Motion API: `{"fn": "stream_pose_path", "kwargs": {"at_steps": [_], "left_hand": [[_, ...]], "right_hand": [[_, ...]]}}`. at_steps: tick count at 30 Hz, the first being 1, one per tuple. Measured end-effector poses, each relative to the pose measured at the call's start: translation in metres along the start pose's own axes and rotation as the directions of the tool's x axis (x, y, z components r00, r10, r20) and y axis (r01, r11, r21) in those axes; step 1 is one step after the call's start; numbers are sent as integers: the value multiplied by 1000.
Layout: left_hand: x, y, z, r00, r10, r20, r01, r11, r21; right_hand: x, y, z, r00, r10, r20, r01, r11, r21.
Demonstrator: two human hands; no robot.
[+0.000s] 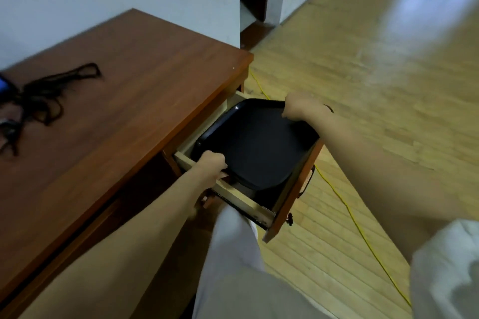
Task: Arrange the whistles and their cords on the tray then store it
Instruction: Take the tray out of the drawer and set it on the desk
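— While my left fingers (219, 162) curl round the tray (254, 142) rim at seven o'clock and my right fingers (289, 111) clamp it at one, it sits in the drawer (233, 195).
— Risk?
— Lifted crooked, I think it jams on the drawer wall; cords (51, 90) lie on the desk (129, 59) at ten.

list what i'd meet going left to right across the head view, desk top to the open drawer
black cords → left hand → tray → right hand
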State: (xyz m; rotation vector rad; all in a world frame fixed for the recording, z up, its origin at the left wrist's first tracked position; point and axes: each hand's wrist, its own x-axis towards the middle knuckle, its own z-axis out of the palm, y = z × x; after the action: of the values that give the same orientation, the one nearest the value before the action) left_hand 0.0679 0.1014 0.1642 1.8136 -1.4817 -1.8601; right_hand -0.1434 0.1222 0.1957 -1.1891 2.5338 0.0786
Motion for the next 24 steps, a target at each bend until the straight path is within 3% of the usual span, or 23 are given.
{"fn": "stream_pose_path", "kwargs": {"at_steps": [5,16,20,24], "left_hand": [[-32,-6,-8,995,56,81,-51,997,-58],[-59,-33,-44,977,215,20,-210,968,-139],[-60,-60,-81,956,256,-145,-278,947,-162],[-71,-83,-136,913,240,-329,-324,918,-230]], "right_hand": [[-41,9,-12,999,21,-32,-20,1000,24],[-120,17,-16,981,60,-186,-23,980,199],[-135,-17,-7,986,-16,-166,81,915,394],[-138,-72,14,965,-216,-151,263,815,515]]}}
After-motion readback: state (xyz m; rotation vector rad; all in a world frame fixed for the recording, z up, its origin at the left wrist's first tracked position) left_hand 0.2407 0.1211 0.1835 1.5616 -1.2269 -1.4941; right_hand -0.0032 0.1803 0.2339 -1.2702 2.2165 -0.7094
